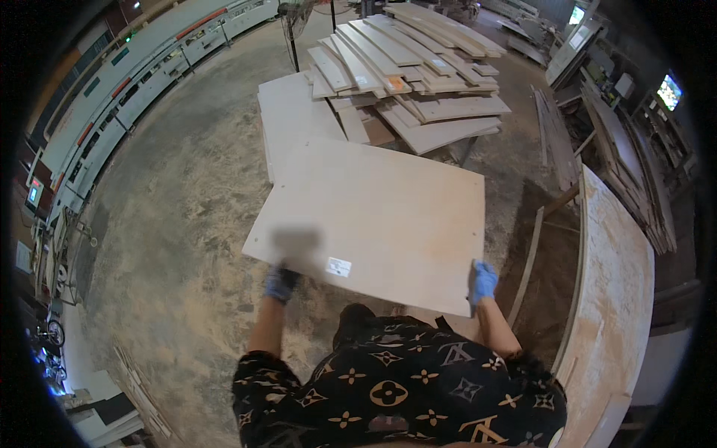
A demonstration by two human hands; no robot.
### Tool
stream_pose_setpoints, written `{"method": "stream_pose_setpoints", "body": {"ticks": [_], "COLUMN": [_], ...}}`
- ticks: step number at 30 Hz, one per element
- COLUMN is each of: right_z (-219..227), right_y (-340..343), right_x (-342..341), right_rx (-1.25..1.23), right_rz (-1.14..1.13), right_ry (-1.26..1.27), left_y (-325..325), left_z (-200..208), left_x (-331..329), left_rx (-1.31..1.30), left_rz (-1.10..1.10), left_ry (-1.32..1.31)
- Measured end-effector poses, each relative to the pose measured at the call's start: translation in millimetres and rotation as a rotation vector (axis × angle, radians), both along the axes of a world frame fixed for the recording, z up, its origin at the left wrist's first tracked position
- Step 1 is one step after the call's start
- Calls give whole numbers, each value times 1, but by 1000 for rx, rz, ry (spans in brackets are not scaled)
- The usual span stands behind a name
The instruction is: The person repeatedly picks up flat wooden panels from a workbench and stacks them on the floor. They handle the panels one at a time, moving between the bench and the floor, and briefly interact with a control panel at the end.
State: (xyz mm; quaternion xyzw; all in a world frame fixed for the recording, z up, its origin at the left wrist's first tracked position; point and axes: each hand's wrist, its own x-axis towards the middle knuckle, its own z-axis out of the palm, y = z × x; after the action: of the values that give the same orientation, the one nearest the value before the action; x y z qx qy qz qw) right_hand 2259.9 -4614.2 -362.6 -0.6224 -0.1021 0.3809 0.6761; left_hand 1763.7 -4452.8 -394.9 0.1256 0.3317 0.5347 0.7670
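A wide pale board [388,209] with small holes near its corners is held out in front of me, its far edge overlapping the stack behind it. A small white label [338,266] sticks to its near edge. My left hand [281,284], in a blue and dark glove, grips the near edge toward the left corner; its fingers are partly hidden. At the right edge, close to the near right corner, my right hand [485,281] in a blue glove is closed on the same board. A dark blurred patch lies on the board above my left hand.
Beyond the board stands a pile of loose pale panels [411,60], with larger sheets [295,112] beside it. To my right is a long dusty worktop [616,276], and planks [624,142] lean farther back. A long machine [127,97] runs along the left. Sawdust covers the floor [179,224].
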Motion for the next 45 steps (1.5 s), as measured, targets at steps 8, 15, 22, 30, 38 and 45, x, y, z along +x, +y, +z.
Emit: {"method": "stream_pose_setpoints", "body": {"ticks": [8, 15, 22, 30, 38, 45], "right_z": [-40, -25, -34, -79, -90, -32], "right_y": [156, 251, 208, 91, 106, 307], "right_x": [-236, -362, -308, -262, -273, -357], "right_rx": [-290, -297, -198, -298, -411, -130], "right_rz": [158, 494, 460, 88, 245, 576], "right_ry": [601, 698, 553, 634, 618, 196], "left_y": [73, 245, 360, 361, 382, 327], "left_z": [-90, -70, -58, -56, -64, -30], "left_x": [10, -94, -105, -103, -140, -72], "left_rx": [30, 76, -37, 1, 5, -194], "left_rz": [95, 197, 358, 438, 356, 617], "left_ry": [543, 213, 543, 468, 330, 401]}}
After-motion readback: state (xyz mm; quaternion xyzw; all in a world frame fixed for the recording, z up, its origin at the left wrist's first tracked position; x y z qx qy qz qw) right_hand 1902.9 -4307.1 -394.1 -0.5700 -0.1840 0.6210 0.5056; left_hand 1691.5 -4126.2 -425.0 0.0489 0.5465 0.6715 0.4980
